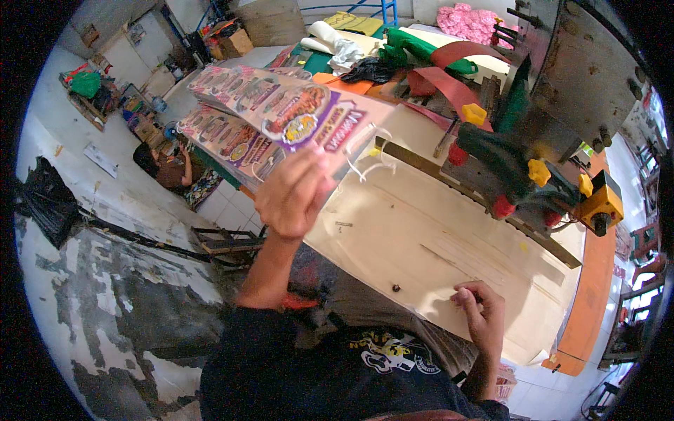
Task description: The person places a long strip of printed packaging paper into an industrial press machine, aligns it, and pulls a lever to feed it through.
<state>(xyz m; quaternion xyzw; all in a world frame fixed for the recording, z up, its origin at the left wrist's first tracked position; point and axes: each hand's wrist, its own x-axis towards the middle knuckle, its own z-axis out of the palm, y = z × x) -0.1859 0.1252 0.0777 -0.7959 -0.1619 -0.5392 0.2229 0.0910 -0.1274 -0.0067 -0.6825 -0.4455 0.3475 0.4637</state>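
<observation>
My left hand (295,195) is closed at the near edge of a printed pink sheet (298,116) with food pictures and a purple band. The sheet is slightly blurred and lies slantwise over a stack of similar printed sheets (223,137). Thin white strings (372,168) hang by its right end. Low over the near right part of the pale work surface (393,238), my right hand (481,309) is half curled, thumb and finger a little apart, with nothing visible in it.
A metal machine (519,161) with a long bar (477,203), yellow and red knobs and a yellow control box (602,203) stands over the surface's far right side. Red strips (449,88) and green cloth (421,49) lie behind. Another person (168,168) sits at far left.
</observation>
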